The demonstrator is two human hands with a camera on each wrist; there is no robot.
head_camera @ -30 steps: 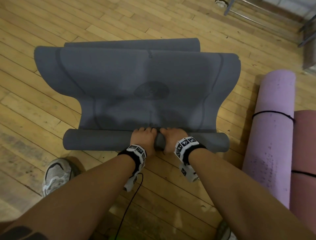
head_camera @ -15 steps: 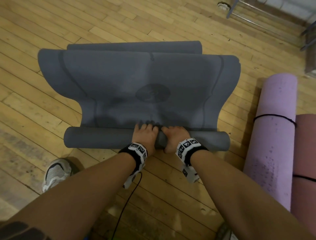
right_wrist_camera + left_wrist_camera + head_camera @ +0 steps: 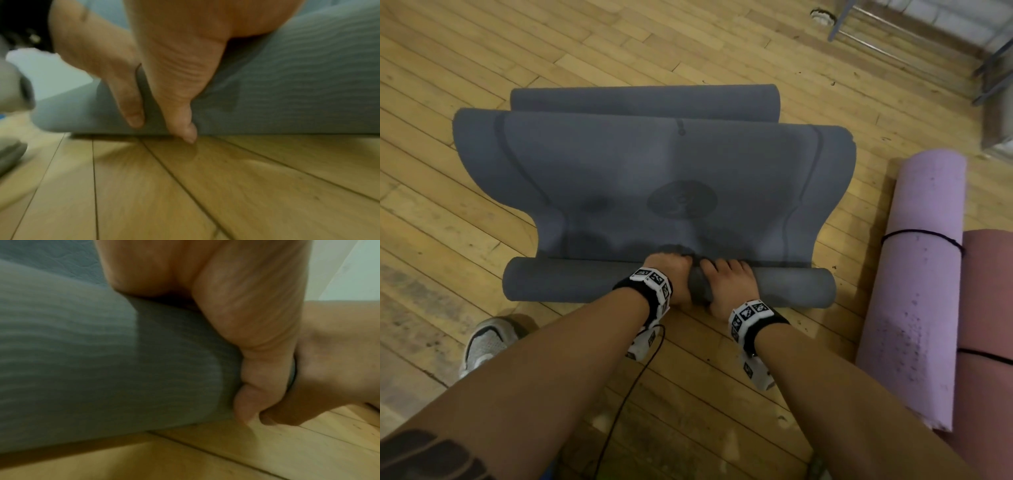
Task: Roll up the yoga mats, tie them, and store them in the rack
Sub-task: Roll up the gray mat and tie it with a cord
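Note:
A grey yoga mat (image 3: 654,171) lies on the wood floor, with its near end wound into a roll (image 3: 571,284) and its far end curled up (image 3: 643,102). My left hand (image 3: 671,272) and right hand (image 3: 726,282) sit side by side on the middle of the roll, fingers curled over its top. In the left wrist view my left thumb (image 3: 257,369) presses the roll's (image 3: 82,369) near side down by the floor. In the right wrist view my right thumb (image 3: 180,113) does the same on the ribbed roll (image 3: 287,81).
A rolled purple mat (image 3: 917,274) tied with black cord lies to the right, and a rolled pink mat (image 3: 989,308) lies beside it. A metal rack frame (image 3: 859,31) stands at the far right. My shoe (image 3: 486,342) and a black cable (image 3: 626,394) are near my arms.
The roll has advanced away from me, closer to the round logo on the mat. My fingers reached forward over the roll, then curled down on it again.

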